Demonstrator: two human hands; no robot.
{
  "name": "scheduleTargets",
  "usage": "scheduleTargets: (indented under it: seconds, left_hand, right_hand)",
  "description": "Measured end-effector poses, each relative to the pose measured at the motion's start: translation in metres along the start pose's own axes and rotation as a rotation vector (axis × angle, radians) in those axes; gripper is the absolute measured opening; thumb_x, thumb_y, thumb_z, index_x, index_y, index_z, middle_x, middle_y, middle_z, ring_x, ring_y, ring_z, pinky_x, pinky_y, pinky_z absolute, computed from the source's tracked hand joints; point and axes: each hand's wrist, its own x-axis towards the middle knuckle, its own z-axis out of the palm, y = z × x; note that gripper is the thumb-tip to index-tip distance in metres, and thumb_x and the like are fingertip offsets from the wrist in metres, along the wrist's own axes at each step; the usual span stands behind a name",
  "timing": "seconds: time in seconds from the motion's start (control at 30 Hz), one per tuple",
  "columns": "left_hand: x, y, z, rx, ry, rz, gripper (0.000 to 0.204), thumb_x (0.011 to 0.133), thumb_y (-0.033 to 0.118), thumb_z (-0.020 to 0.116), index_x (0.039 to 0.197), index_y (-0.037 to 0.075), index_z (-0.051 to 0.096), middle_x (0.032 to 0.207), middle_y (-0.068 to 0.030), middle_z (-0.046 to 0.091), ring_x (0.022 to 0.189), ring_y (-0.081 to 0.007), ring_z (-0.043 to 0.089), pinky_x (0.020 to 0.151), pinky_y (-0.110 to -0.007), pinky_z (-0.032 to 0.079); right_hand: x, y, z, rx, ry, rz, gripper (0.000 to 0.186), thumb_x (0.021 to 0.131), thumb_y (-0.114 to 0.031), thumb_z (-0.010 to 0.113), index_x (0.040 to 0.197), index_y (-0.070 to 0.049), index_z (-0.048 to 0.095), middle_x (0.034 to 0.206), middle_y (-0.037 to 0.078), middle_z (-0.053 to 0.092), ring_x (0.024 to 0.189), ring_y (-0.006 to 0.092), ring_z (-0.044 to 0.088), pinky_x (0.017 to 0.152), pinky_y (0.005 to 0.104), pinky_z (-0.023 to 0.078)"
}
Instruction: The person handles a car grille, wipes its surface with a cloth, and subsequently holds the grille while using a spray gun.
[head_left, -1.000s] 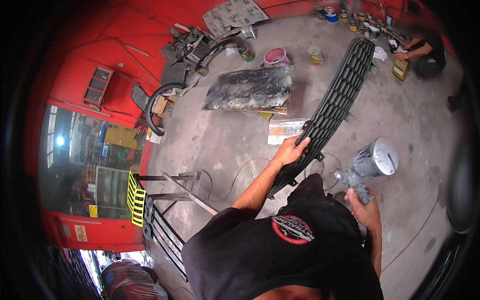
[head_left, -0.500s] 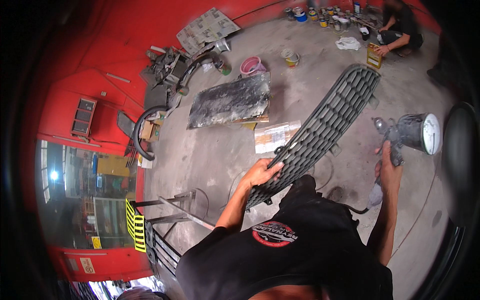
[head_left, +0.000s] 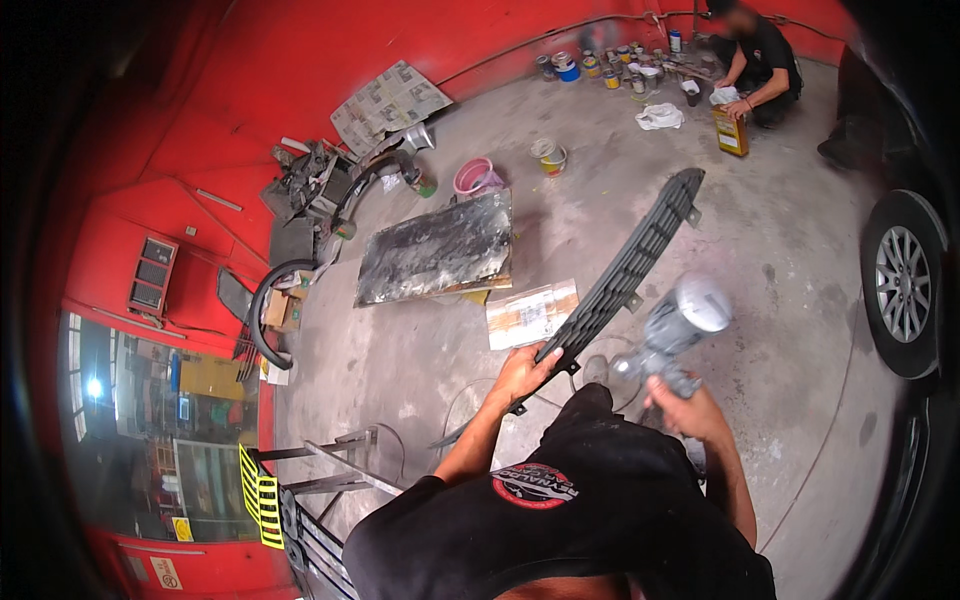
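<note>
A long black honeycomb car grille (head_left: pixel 632 258) slants up and away in front of me, turned nearly edge-on. My left hand (head_left: pixel 526 374) grips it near its lower end, thumb over the edge. In my right hand (head_left: pixel 690 408) is a grey spray gun (head_left: pixel 655 368) with a paint cup (head_left: pixel 688 308) on top, blurred by motion. The gun's nozzle end points left toward the lower part of the grille, with a gap between them. The fingers wrap round the gun's handle, which they partly hide.
A dusty black panel (head_left: pixel 435 250) and taped cardboard (head_left: pixel 533 314) lie beyond the grille. A metal stand (head_left: pixel 340 455) is at left, a car wheel (head_left: pixel 903 284) at right. Far off, a person (head_left: pixel 765 65) crouches with a yellow tin (head_left: pixel 731 132) near several paint cans (head_left: pixel 590 68).
The spray gun has swung left and inward, close to the grille. My left hand has tilted the grille from face-on to nearly edge-on. The view has shifted, showing more of the wheel.
</note>
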Motion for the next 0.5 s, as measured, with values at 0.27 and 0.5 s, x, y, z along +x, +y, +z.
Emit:
scheduleTargets:
  seconds: [0.27, 0.5]
  left_hand:
    - [0.033, 0.029, 0.018, -0.080, -0.086, 0.060, 0.051, 0.087, 0.043, 0.057, 0.114, 0.001, 0.059, 0.100, -0.0203, 0.065, 0.096, -0.0299, 0.061, 0.088, -0.038, 0.044]
    - [0.031, 0.028, 0.023, -0.276, -0.010, 0.037, 0.037, 0.088, 0.037, 0.060, 0.085, 0.000, 0.061, 0.070, -0.0027, 0.060, 0.065, -0.0116, 0.054, 0.062, -0.028, 0.045]
  right_hand:
    - [-0.007, 0.006, 0.014, -0.040, -0.001, -0.005, 0.040, 0.084, -0.042, 0.063, 0.081, -0.002, 0.064, 0.067, 0.004, 0.062, 0.049, 0.0104, 0.052, 0.047, 0.0259, 0.042]
    - [-0.016, 0.007, -0.007, 0.113, 0.216, 0.005, 0.041, 0.085, -0.043, 0.062, 0.073, -0.004, 0.060, 0.053, 0.001, 0.051, 0.043, 0.0097, 0.047, 0.042, 0.0266, 0.038]
